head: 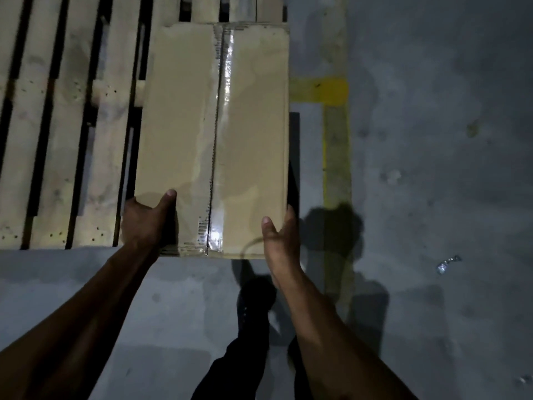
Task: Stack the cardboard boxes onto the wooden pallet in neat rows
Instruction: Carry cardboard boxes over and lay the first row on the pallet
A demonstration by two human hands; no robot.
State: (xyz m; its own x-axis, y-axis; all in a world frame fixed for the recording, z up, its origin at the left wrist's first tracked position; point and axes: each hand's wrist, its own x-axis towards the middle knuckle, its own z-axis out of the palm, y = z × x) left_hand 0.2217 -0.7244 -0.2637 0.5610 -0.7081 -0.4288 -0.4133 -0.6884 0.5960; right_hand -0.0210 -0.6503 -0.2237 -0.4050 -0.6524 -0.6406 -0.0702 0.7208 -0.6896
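Note:
A long brown cardboard box (213,134), taped along its middle seam, lies over the right end of the wooden pallet (66,140). Its near end reaches the pallet's front edge. My left hand (145,223) grips the box's near left corner, thumb on top and fingers down the side. My right hand (278,238) holds the near right corner, thumb lying on the top face and fingers against the right side. Whether the box rests fully on the slats I cannot tell.
The pallet's pale slats with dark gaps stretch away to the left. Grey concrete floor lies in front and to the right, marked by a yellow painted line (336,157). A small shiny scrap (448,264) lies on the floor. My dark shoe (255,295) stands below the box.

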